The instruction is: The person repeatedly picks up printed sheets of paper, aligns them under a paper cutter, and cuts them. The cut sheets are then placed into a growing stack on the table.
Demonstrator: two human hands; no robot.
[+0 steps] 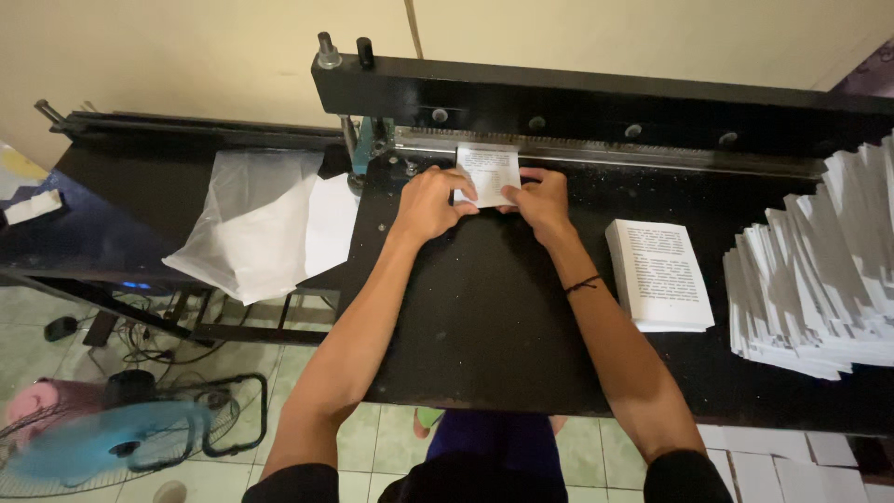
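On the black table (484, 317), against the machine's bar (596, 102), both hands press a small printed booklet (488, 172). Left hand (430, 203) grips its left edge, fingers curled; right hand (542, 203) pinches its right edge. Right of them lies a stack of booklets (663, 275), then fanned white sheets (824, 270). Left lies a plastic bag (250, 224); a fan (112, 442) stands on the floor.

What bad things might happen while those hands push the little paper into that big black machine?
Both hands, left hand and right hand, press the small printed sheet right at the machine's bar, so fingers might get pinched. The sheet may also slip crooked. The leaning paper stack at the right might slide off.
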